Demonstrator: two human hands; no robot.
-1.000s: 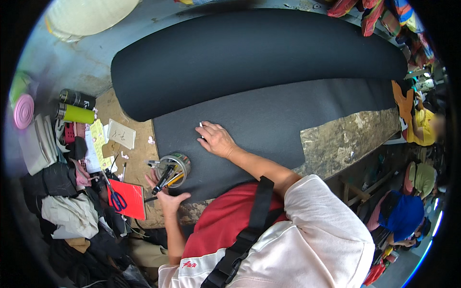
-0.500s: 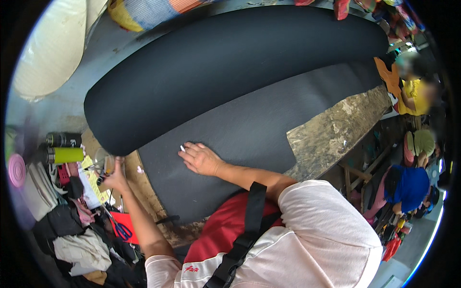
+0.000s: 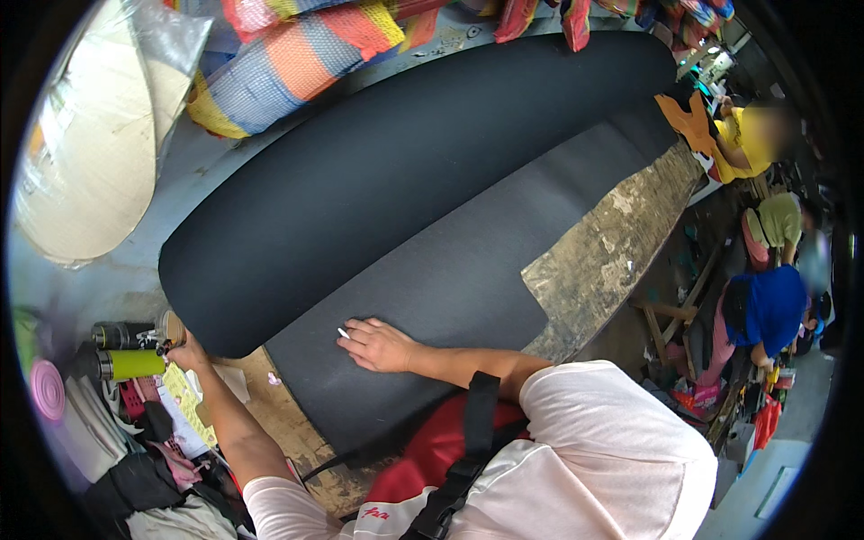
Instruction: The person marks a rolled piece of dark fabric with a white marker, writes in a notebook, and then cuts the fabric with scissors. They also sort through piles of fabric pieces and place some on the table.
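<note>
A large roll of black sheet material (image 3: 396,189) lies across the table, and its unrolled part (image 3: 468,288) spreads toward me. My right hand (image 3: 382,346) rests on that flat part with a short white chalk-like stick (image 3: 343,333) between its fingers. At the roll's left end, my left hand (image 3: 186,351) is closed around the side of a small round container (image 3: 169,328); some of its fingers are hidden. Beside it stand a lime-green bottle (image 3: 130,364) and a black bottle (image 3: 121,336).
Bare worn wood of the table (image 3: 621,225) shows at the right. Papers (image 3: 184,409), cloths and a pink roll (image 3: 47,391) crowd the left side. Striped woven bags (image 3: 297,72) hang over the far edge. An orange piece (image 3: 688,121) lies near co-workers at the right.
My left hand has moved away from me and left, shifting the round container toward the bottles. The dark tool by that hand no longer shows. My right hand stays on the sheet; the view has shifted.
</note>
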